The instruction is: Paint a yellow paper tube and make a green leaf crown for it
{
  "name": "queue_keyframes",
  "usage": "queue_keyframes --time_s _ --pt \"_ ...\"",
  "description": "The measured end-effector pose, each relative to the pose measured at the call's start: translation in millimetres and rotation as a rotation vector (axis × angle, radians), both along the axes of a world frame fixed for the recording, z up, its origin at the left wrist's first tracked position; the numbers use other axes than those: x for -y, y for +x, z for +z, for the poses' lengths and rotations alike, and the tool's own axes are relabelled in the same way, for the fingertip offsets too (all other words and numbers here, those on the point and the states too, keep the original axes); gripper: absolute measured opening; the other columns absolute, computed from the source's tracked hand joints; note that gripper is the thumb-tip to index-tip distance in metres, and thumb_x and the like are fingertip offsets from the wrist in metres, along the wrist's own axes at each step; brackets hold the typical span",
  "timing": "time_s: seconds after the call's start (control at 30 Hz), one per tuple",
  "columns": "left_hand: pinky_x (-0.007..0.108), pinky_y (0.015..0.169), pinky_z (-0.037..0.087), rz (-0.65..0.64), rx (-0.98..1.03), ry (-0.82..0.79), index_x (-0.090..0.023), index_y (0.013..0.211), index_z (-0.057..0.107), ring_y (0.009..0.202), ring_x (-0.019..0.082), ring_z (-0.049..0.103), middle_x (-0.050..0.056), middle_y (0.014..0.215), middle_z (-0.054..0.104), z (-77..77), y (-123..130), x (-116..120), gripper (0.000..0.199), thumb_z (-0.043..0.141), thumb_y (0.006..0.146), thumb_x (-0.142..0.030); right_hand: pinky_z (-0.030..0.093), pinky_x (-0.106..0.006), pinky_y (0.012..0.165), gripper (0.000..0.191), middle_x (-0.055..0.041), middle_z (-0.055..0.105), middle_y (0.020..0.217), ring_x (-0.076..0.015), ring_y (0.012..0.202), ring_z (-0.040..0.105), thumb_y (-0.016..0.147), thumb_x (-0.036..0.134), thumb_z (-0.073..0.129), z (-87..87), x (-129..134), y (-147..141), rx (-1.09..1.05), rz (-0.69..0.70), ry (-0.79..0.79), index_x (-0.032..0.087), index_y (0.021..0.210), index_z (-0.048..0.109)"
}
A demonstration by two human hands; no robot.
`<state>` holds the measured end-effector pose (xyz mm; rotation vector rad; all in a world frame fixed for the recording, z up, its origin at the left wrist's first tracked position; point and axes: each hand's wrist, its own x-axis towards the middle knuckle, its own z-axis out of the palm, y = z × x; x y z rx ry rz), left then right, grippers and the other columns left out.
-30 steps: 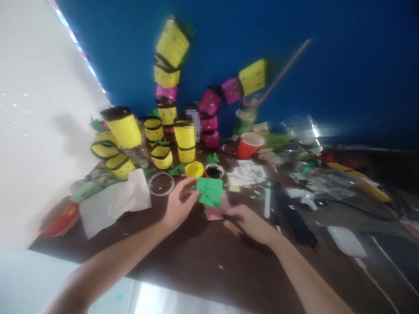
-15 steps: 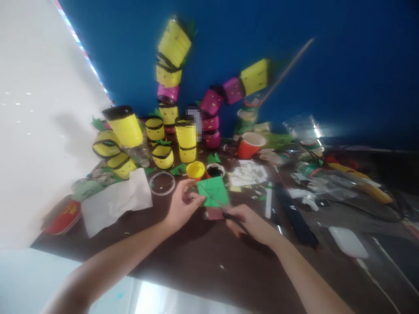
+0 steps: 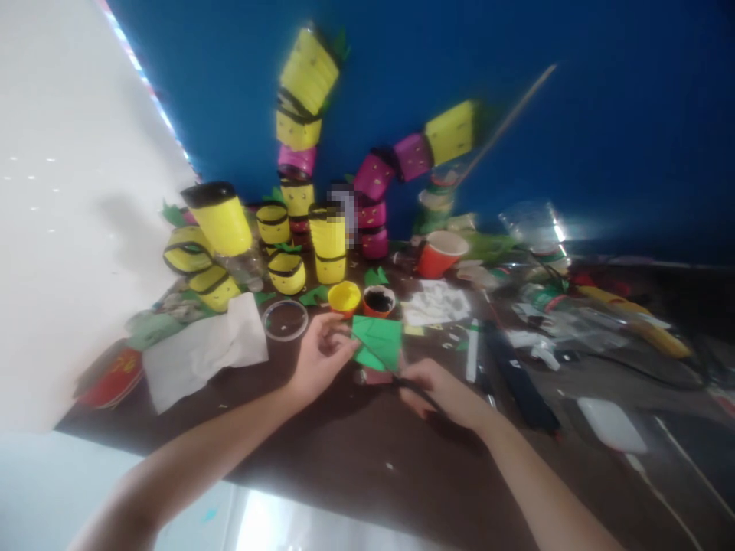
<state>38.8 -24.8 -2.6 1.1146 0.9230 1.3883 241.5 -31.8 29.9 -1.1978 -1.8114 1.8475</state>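
Note:
A square of green paper (image 3: 383, 346) with dark lines on it is pinched at its left edge by my left hand (image 3: 326, 353), whose thumb and fingers are closed. My right hand (image 3: 439, 392) is wrapped round the black handles of a pair of scissors (image 3: 418, 389). Their thin blades lie slanted across the green paper, up and to the left. Just behind the paper stand a small pot of yellow paint (image 3: 344, 295) and a pot of black paint (image 3: 379, 300). A pinkish patch under the paper is too blurred to name.
Yellow and magenta plastic cups (image 3: 372, 177) form columns by the blue wall. An orange cup (image 3: 442, 255) and crumpled white tissue (image 3: 437, 304) stand behind right. A white marker (image 3: 472, 352) and black strip (image 3: 521, 383) lie right; white cloth (image 3: 207, 352) lies left.
The green paper has turned slightly in my left hand, and its top edge now looks more level. The scissors' blades still cross it. The whole view has shifted a little.

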Motion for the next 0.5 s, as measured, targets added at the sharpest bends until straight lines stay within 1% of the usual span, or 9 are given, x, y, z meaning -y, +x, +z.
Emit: queue_keyframes --time_s 0.13,0.27,0.3,0.37,0.43,0.5 --pt "0.018 0.062 0.045 -0.006 -0.010 0.006 -0.020 0.102 0.048 0.062 0.003 0.055 0.000 0.088 0.056 -0.9 0.1 0.3 0.037 0.068 0.071 -0.023 0.027 -0.020 0.044 0.030 0.0043 0.044 0.040 -0.0057 0.040 0.038 0.069 0.029 0.054 -0.3 -0.3 0.0 0.019 -0.007 -0.002 0.016 0.044 0.045" --pt "0.020 0.063 0.046 -0.007 -0.034 -0.002 -0.020 0.103 0.048 0.063 0.005 0.054 0.002 0.092 0.058 -0.6 -0.1 0.1 0.037 0.067 0.073 -0.028 0.027 -0.020 0.044 0.032 0.0045 0.044 0.040 -0.0054 0.040 0.037 0.071 0.031 0.053 -2.8 0.1 0.6 0.007 -0.001 0.012 0.016 0.045 0.044" --pt "0.020 0.065 0.046 -0.001 -0.043 0.002 -0.020 0.104 0.048 0.066 0.006 0.055 0.003 0.092 0.058 -0.5 -0.5 -0.1 0.036 0.066 0.074 -0.029 0.027 -0.020 0.044 0.032 0.0046 0.043 0.040 -0.0054 0.040 0.037 0.071 0.031 0.053 -2.9 0.3 0.6 0.012 -0.005 0.014 0.016 0.045 0.044" --pt "0.022 0.071 0.046 0.000 -0.043 0.023 -0.020 0.104 0.050 0.079 0.011 0.057 0.005 0.095 0.059 -0.6 -1.6 -0.2 0.033 0.063 0.076 -0.032 0.027 -0.020 0.044 0.033 0.0048 0.042 0.039 -0.0054 0.039 0.036 0.072 0.031 0.053 -2.3 0.6 0.3 0.025 -0.016 0.006 0.016 0.044 0.043" --pt "0.025 0.075 0.046 -0.028 -0.023 0.049 -0.020 0.106 0.051 0.090 0.014 0.057 0.007 0.100 0.059 -0.8 -2.8 0.3 0.034 0.063 0.076 -0.033 0.028 -0.020 0.044 0.036 0.0052 0.041 0.039 -0.0053 0.039 0.036 0.073 0.033 0.052 -1.0 0.6 -0.2 0.035 -0.014 0.001 0.017 0.043 0.041" --pt "0.025 0.074 0.046 -0.067 -0.015 0.061 -0.021 0.109 0.050 0.087 0.014 0.057 0.008 0.105 0.057 -0.5 -3.5 1.4 0.039 0.064 0.075 -0.033 0.029 -0.020 0.044 0.037 0.0052 0.041 0.039 -0.0055 0.039 0.037 0.074 0.034 0.052 -0.2 0.3 -0.5 0.036 -0.005 0.011 0.017 0.043 0.042"
